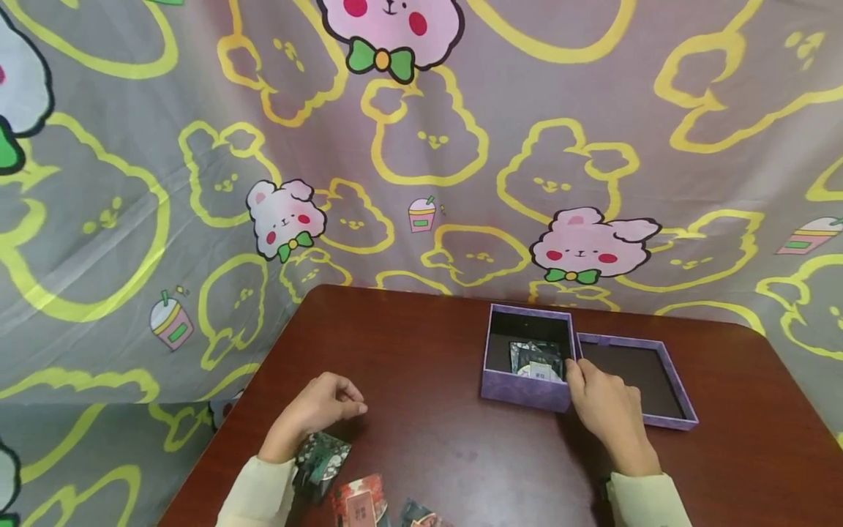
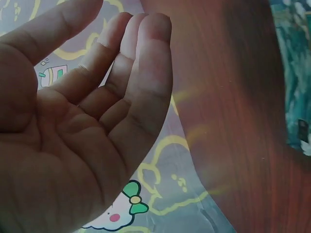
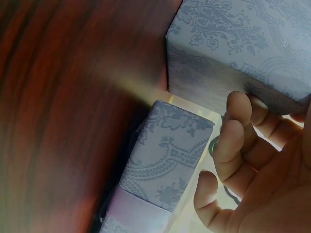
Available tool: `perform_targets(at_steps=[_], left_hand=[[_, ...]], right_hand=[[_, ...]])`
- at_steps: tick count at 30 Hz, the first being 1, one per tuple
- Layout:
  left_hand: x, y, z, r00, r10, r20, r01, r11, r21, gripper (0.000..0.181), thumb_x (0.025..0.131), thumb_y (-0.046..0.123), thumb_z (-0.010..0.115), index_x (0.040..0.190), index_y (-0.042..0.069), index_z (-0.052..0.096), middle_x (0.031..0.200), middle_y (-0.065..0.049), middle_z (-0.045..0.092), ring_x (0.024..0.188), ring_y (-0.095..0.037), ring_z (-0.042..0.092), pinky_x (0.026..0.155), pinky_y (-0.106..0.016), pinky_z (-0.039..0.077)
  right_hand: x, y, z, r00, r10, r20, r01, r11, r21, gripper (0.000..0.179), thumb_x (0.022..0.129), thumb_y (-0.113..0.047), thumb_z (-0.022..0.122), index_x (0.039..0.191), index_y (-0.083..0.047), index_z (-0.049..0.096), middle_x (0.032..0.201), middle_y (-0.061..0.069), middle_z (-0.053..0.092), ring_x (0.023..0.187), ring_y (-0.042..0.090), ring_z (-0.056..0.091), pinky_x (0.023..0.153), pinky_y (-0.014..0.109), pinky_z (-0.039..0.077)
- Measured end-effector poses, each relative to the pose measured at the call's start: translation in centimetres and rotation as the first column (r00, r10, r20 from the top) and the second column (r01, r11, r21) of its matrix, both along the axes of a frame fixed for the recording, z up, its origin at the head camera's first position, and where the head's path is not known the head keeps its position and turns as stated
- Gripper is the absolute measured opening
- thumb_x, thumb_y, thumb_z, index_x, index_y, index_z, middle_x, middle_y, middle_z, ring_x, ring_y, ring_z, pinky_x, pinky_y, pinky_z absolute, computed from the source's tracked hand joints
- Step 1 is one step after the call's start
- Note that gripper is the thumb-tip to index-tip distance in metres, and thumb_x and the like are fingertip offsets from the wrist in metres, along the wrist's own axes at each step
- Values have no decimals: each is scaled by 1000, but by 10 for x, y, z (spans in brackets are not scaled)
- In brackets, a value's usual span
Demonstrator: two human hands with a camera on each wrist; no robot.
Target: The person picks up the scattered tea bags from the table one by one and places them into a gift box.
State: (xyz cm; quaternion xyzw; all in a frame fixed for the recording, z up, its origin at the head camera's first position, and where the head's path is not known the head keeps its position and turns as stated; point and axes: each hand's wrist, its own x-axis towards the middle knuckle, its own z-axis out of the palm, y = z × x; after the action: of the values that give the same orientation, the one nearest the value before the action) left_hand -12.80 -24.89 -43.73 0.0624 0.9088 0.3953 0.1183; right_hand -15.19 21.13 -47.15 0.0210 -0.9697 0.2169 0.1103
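Observation:
A purple patterned box (image 1: 525,389), open at the top, stands toward the back right of the table. Inside it lie dark flat packets (image 1: 527,357), one with a pale label. My right hand (image 1: 607,406) grips the box's right wall near the front corner, thumb at the rim. In the right wrist view, curled fingers (image 3: 239,108) meet the box's patterned side (image 3: 204,77). Over the table at left, my left hand (image 1: 324,402) is loosely bent and holds nothing; its palm (image 2: 63,141) shows bare. A green packet (image 1: 324,455) lies beside the left wrist.
Right of the box lies a shallow purple-edged lid or tray (image 1: 670,422) with a dark inside. A red packet (image 1: 361,503) and another dark packet (image 1: 421,514) lie at the near table edge. A cartoon-printed cloth (image 1: 461,183) hangs behind the brown table (image 1: 421,366).

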Motion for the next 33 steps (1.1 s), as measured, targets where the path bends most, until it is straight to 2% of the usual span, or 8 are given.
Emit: perform_targets(at_steps=[6,9,13,20,26,33], left_hand=[[8,-13,-6,994,65,93,-66,998,5,15,86,17,82,86,5,72,76,-3,65,69,-20,61,59,-35,50],[12,-19,-10,992,61,109,-60,998,-8,18,83,17,83,86,4,71,75,-3,65,68,-19,60,59,-35,50],[16,-25,-17,993,49,104,-47,999,-22,20,80,17,85,85,4,71,72,-2,64,66,-18,59,58,-35,50],[23,-36,-26,988,114,105,-107,992,-70,24,75,16,89,85,3,71,70,-2,63,66,-18,57,59,-34,49],[29,-37,-26,982,159,104,-150,985,-86,30,68,12,93,85,1,70,70,-2,63,66,-18,58,61,-35,50],[33,-39,-27,964,236,124,-210,959,-188,41,58,7,98,85,3,68,74,-4,57,68,-19,53,60,-35,48]], right_hand=[[1,0,1,1000,7,16,-7,1000,-2,48,108,-44,30,75,-14,47,61,3,41,59,25,47,52,41,31],[2,0,0,1000,-1,21,1,1000,6,48,108,-44,30,75,-14,48,61,4,44,59,26,49,52,43,33],[2,1,0,1000,-3,5,3,1000,11,48,109,-44,30,75,-14,47,60,4,42,57,27,49,51,44,33],[2,0,1,1000,-3,12,3,1000,5,48,109,-44,30,75,-15,46,60,4,42,58,27,49,52,44,32],[2,-1,-1,1000,-7,23,7,1000,1,48,109,-44,29,76,-14,47,61,4,40,58,26,46,52,41,30],[2,-1,0,1000,-4,13,4,1000,-1,47,109,-43,30,75,-14,46,61,4,39,58,25,45,51,41,30]])
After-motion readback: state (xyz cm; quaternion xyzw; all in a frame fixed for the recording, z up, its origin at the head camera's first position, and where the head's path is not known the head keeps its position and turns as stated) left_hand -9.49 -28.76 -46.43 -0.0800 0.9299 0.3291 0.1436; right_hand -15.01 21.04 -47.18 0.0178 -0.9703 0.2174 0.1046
